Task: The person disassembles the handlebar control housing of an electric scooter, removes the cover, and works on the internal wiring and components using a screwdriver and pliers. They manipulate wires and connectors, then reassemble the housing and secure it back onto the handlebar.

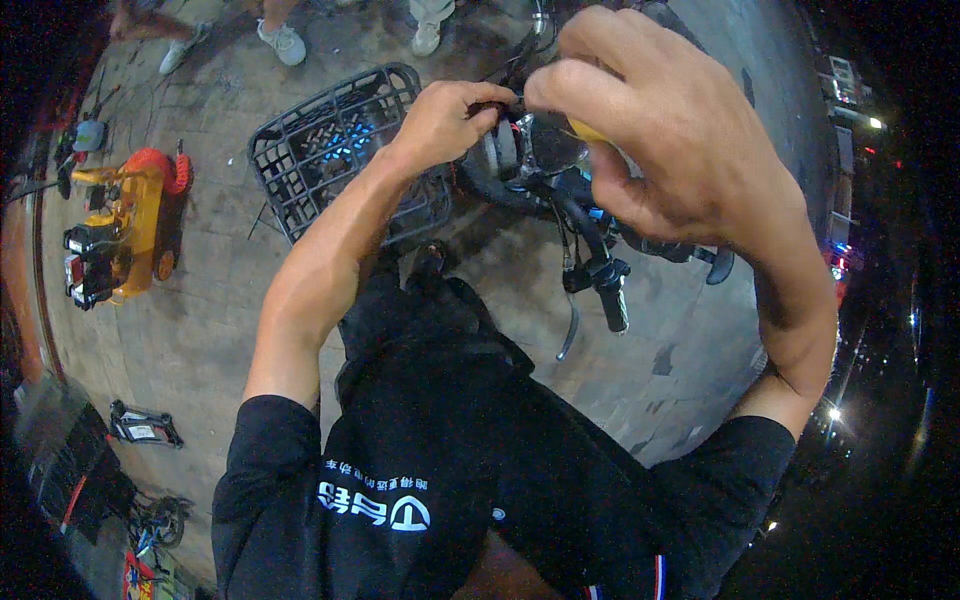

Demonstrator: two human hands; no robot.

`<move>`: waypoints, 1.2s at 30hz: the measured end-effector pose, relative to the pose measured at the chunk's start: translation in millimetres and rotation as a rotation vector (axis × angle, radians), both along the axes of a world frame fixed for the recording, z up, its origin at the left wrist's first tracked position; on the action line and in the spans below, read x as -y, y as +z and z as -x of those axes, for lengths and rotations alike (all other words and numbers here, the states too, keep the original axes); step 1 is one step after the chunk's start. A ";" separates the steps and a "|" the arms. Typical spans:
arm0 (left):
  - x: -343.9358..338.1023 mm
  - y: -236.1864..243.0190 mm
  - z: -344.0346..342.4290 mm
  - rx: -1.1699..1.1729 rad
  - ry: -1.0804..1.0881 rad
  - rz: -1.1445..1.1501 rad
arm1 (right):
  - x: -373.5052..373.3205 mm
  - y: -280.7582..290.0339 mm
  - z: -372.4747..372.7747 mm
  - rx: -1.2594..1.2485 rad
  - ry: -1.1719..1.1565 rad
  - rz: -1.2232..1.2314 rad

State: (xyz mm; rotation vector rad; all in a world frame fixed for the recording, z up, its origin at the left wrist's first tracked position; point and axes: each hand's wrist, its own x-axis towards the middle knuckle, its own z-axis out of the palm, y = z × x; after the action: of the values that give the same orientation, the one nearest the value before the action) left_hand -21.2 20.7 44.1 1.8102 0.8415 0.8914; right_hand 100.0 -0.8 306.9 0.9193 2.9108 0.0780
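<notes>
The front end of a bike, with a round headlight (507,150) and dark handlebars (590,235), stands before me. My left hand (450,120) has its thumb and index finger drawn together at the upper edge of the headlight; what lies between the fingertips is too small to make out. Over the other side of the headlight, my right hand (660,130) is curled closed round a yellow-handled tool (586,131). Only a bit of yellow shows between the fingers, and the tool's tip is hidden. A black handgrip (613,305) with a brake lever (568,335) points toward me.
A black wire basket (290,165) sits left of the headlight. Farther left stands a yellow machine (135,235) with a coiled red hose (150,168). A small black frame (146,425) lies on the tiled floor. Other people's shoes (284,43) show at the far edge.
</notes>
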 end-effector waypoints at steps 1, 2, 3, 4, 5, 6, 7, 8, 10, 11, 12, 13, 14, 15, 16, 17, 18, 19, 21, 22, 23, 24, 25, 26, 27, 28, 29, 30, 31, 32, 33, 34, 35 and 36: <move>-0.9 0.2 0.0 0.012 -0.007 -0.046 | 2.5 -0.6 -2.5 -0.025 0.005 0.049; -3.4 0.5 -0.1 0.024 -0.015 -0.094 | 5.4 -2.0 -4.7 -0.017 -0.061 -0.031; -5.2 0.8 -0.7 0.014 -0.028 -0.126 | 5.8 -4.8 -6.2 0.026 -0.101 -0.062; -8.8 0.9 -0.4 -0.049 -0.096 -0.072 | 6.8 -8.1 -6.3 0.069 -0.146 -0.091; -10.3 0.8 -0.9 -0.051 -0.106 -0.123 | 7.9 -8.8 -7.3 0.071 -0.152 -0.075; -13.3 0.4 -0.9 -0.060 -0.108 -0.174 | 9.5 -9.5 -6.7 0.074 -0.159 -0.060; -15.2 -0.3 -0.7 -0.074 -0.114 -0.228 | 10.2 -10.3 -6.5 -0.024 -0.116 -0.072; -18.1 -1.1 -0.3 -0.122 -0.143 -0.254 | 11.3 -9.5 -5.2 -0.124 -0.077 -0.080; -22.2 -3.2 -1.4 -0.074 -0.164 -0.281 | 14.0 -5.8 -4.6 -0.067 -0.101 -0.102; -24.5 -4.2 -2.5 -0.055 -0.172 -0.294 | 13.3 -6.5 -4.4 0.011 -0.144 -0.103; -26.8 -4.9 -4.6 -0.134 -0.186 -0.308 | 13.3 -5.9 -3.8 0.091 -0.190 -0.105; -26.9 -5.6 -6.1 -0.126 -0.184 -0.316 | 13.6 -6.7 -4.1 0.090 -0.173 -0.119; -27.9 -5.8 -6.0 -0.120 -0.174 -0.323 | 14.8 -6.8 -3.6 0.089 -0.157 -0.132; -28.7 -5.2 -5.7 -0.117 -0.161 -0.332 | 16.4 -7.4 -3.9 0.008 -0.126 -0.114; -29.0 -4.2 -5.0 -0.125 -0.176 -0.356 | 18.5 -7.2 -3.1 -0.076 -0.098 -0.091; -29.8 -2.6 -3.7 -0.132 -0.193 -0.380 | 20.4 -7.1 -3.2 -0.159 -0.071 -0.068; -32.2 -0.4 -3.6 -0.137 -0.206 -0.408 | 23.1 -5.1 -2.4 -0.068 -0.147 -0.050; -33.0 1.8 -3.3 -0.171 -0.221 -0.423 | 23.0 -4.2 -2.2 0.049 -0.190 -0.054; -34.1 5.9 -1.2 -0.137 -0.240 -0.473 | 20.5 -1.3 -0.2 0.168 -0.206 -0.049; -34.8 7.7 -0.2 -0.168 -0.231 -0.470 | 20.4 1.5 1.6 0.170 -0.173 -0.046; -34.2 9.3 0.0 -0.203 -0.221 -0.465 | 16.9 2.7 2.3 0.172 -0.141 -0.042; -35.0 10.8 2.4 -0.256 -0.255 -0.447 | 22.5 8.7 3.8 0.205 -0.239 0.084; -35.0 12.0 2.5 -0.231 -0.264 -0.469 | 22.0 7.6 5.0 0.257 -0.222 0.000; -37.4 13.3 -0.6 -0.203 -0.275 -0.491 | 21.1 11.3 4.8 0.309 -0.205 -0.085; -39.1 14.3 -2.7 -0.228 -0.293 -0.480 | 24.3 5.9 6.1 0.360 -0.191 -0.169; -38.8 14.7 -2.2 -0.165 -0.304 -0.507 | 21.9 11.0 2.7 0.405 -0.208 0.042; -39.3 15.1 -3.7 -0.184 -0.303 -0.500 | 24.5 7.0 0.7 0.342 -0.182 -0.008; -39.3 15.4 -2.7 -0.205 -0.294 -0.495 | 26.8 4.0 -0.7 0.280 -0.155 -0.059; -38.9 15.7 -2.0 -0.227 -0.279 -0.492 | 30.1 -0.8 -3.4 0.218 -0.129 -0.110; -39.1 16.3 -2.8 -0.216 -0.272 -0.491 | 32.1 -4.1 -5.7 0.067 -0.112 -0.128; -39.3 16.6 -2.2 -0.237 -0.280 -0.509 | 33.4 -7.9 -8.8 -0.083 -0.098 -0.146; -40.2 17.0 -3.8 -0.264 -0.289 -0.525 | 36.6 -9.5 -11.7 -0.036 -0.183 -0.121; -41.1 17.3 -4.6 -0.292 -0.297 -0.542 | 37.0 -11.5 -14.0 0.012 -0.184 -0.134; -41.3 17.1 -5.8 -0.288 -0.316 -0.533 | 36.5 -14.7 -15.7 0.061 -0.186 -0.147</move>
State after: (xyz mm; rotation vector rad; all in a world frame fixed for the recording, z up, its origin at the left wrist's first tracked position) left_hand -15.4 62.0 61.2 2.4984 0.4865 0.6952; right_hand 115.7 -37.3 292.2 1.1839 2.7781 0.3043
